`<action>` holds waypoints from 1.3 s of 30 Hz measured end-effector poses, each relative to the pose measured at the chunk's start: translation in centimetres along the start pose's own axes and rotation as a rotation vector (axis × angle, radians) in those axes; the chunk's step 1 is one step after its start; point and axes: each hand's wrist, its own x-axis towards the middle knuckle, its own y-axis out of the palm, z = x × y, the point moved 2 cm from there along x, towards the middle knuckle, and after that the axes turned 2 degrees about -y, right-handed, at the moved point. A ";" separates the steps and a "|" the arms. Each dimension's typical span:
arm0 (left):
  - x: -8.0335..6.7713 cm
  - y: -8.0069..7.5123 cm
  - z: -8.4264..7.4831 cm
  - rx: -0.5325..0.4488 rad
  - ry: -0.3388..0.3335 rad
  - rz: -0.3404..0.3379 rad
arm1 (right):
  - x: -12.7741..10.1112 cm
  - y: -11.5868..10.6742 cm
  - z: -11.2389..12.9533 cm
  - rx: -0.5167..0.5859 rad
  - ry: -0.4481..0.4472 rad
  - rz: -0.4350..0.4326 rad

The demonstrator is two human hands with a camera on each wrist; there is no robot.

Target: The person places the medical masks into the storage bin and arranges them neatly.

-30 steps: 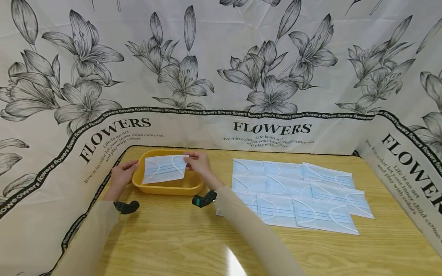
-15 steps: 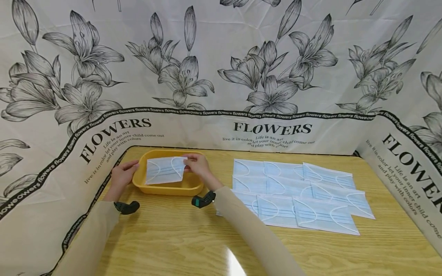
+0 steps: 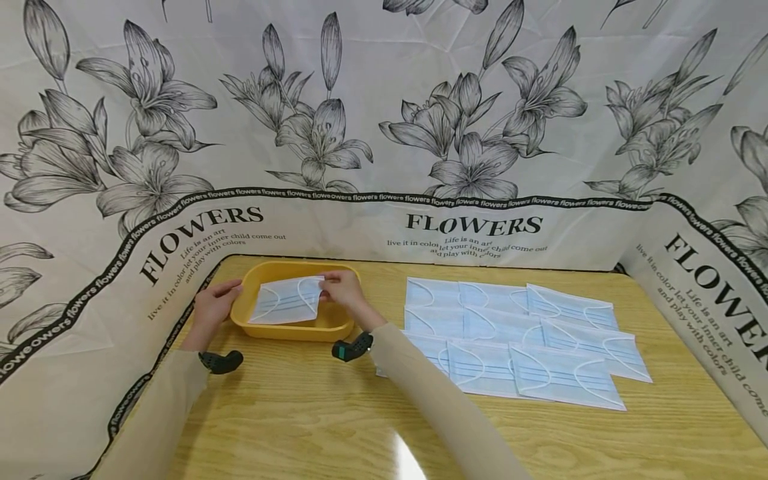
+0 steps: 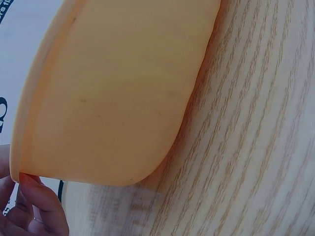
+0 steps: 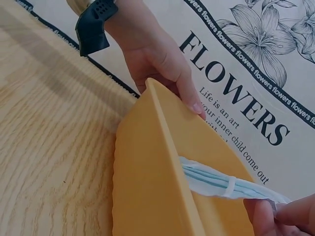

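- Floral backdrop cloth (image 3: 384,120) printed "FLOWERS", wrapped round back and both sides of table.
- Wooden table (image 3: 336,427), light grain, glare spot near front edge.
- Spread of blue face masks (image 3: 516,340) laid flat and overlapping on right half of table, well apart from tub.
- Yellow plastic tub (image 3: 288,330) at left rear of table, resting flat on wood.
- Single blue mask (image 3: 287,301) held tilted over tub, lower edge dipping inside, ear loops facing up.
- Left hand (image 3: 213,308) gripping tub's left rim, thumb over the edge, fingers curled on outer wall.
- Right hand (image 3: 342,291) pinching mask's right end between thumb and fingertips, above tub's right rim.
- Dark wrist straps on both beige sleeves.
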 end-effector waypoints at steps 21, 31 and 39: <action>-0.2 -0.1 -0.2 0.005 -0.031 0.011 | -0.5 0.2 0.0 -0.175 -0.071 -0.020; -0.1 -0.1 -0.3 0.001 -0.038 0.006 | -0.7 -0.2 0.5 -0.382 -0.194 -0.123; -0.2 0.1 -0.3 -0.011 -0.040 0.009 | -0.6 -0.6 0.5 -0.456 -0.202 -0.106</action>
